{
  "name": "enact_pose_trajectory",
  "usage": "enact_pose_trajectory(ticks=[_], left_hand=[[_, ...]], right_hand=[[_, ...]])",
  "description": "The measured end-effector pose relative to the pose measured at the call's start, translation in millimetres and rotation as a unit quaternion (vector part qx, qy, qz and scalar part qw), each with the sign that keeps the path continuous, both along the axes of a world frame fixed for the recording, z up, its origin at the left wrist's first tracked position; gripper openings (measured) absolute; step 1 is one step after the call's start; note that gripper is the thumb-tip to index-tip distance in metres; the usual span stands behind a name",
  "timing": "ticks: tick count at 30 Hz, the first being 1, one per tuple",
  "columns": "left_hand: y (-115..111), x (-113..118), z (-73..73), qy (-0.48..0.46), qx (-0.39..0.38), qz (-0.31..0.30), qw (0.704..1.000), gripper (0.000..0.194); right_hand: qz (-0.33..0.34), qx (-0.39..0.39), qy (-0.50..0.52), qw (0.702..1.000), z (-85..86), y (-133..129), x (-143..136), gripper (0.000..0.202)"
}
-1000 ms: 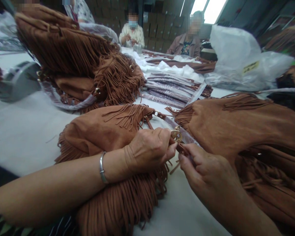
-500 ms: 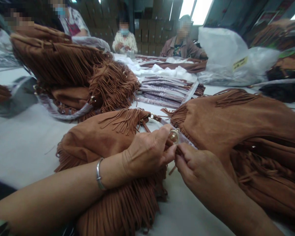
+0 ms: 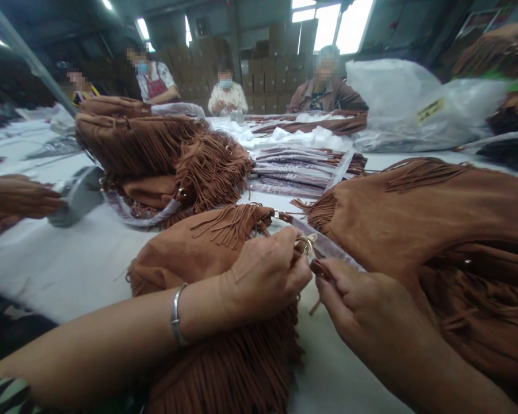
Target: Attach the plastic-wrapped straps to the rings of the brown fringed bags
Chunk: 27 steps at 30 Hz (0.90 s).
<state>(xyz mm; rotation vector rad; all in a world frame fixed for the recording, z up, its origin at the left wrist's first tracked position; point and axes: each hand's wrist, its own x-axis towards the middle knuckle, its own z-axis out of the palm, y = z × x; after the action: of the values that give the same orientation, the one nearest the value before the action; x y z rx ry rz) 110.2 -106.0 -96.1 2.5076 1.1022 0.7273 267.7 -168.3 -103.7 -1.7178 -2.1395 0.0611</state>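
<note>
My left hand (image 3: 267, 270), a silver bangle on its wrist, is closed around a gold-coloured metal ring clasp (image 3: 304, 246) that shows above the thumb and fingers. Just to the right, my right hand (image 3: 362, 299) pinches the end of a brown leather strap (image 3: 319, 268). Only a small gap lies between the two hands. Beneath them is a brown suede bag with fringe (image 3: 224, 368). Its plastic-wrapped handle (image 3: 328, 244) runs behind both hands. A second brown fringed bag (image 3: 388, 218) lies close to my right hand.
Stacked fringed bags (image 3: 125, 138) stand at the back left, beside a grey object (image 3: 80, 195) and another person's hand (image 3: 26, 195). Plastic-wrapped straps (image 3: 293, 169) are piled mid-table. A large clear plastic bag (image 3: 392, 98) sits behind. Several people sit across the white table (image 3: 90, 253).
The camera view has tilted up and turned left. My right hand has drawn slightly away from my left, so the strap end shows between them. The other person's hand has come further into view.
</note>
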Motion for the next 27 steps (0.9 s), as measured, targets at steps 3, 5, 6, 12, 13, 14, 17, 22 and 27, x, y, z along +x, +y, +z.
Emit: enact_pose_trajectory(ticks=[3,5,6,12,13,14,17,22,27], left_hand=[[-2.1,-2.2,-7.9,-0.041,0.016,-0.001,0.999,0.017],[-2.4,-3.7,-12.3,-0.042,0.038,-0.005,0.998,0.016],[-2.3,-4.3,-14.3,-0.040,0.053,-0.005,0.998,0.016],[0.2,-4.9,-22.8,-0.013,0.140,-0.029,0.990,0.015],[0.5,-4.4,-23.2,-0.011,0.155,-0.038,0.987,0.014],[0.6,-3.8,-23.5,-0.010,0.171,-0.045,0.984,0.014],[0.3,-2.8,-23.1,0.000,0.208,-0.053,0.977,0.014],[-1.5,-3.9,-21.8,0.035,0.232,-0.051,0.971,0.018],[-2.6,-4.6,-21.9,0.061,0.269,-0.040,0.960,0.018]], right_hand=[[-0.002,-0.007,-0.031,0.999,-2.8,-2.5,-7.8,0.020],[-0.004,-0.009,-0.036,0.999,-3.5,-2.3,-10.7,0.019],[-0.003,-0.010,-0.036,0.999,-3.6,-2.0,-11.3,0.019],[0.009,-0.001,-0.039,0.999,-5.6,0.6,-8.0,0.021],[0.010,0.000,-0.039,0.999,-6.2,1.0,-7.3,0.021],[0.010,0.000,-0.040,0.999,-6.8,1.3,-6.8,0.020],[0.005,-0.003,-0.050,0.999,-8.0,1.9,-6.5,0.019],[0.011,0.013,-0.055,0.998,-8.9,1.3,-8.5,0.020],[0.019,0.030,-0.049,0.998,-8.2,1.4,-9.0,0.022]])
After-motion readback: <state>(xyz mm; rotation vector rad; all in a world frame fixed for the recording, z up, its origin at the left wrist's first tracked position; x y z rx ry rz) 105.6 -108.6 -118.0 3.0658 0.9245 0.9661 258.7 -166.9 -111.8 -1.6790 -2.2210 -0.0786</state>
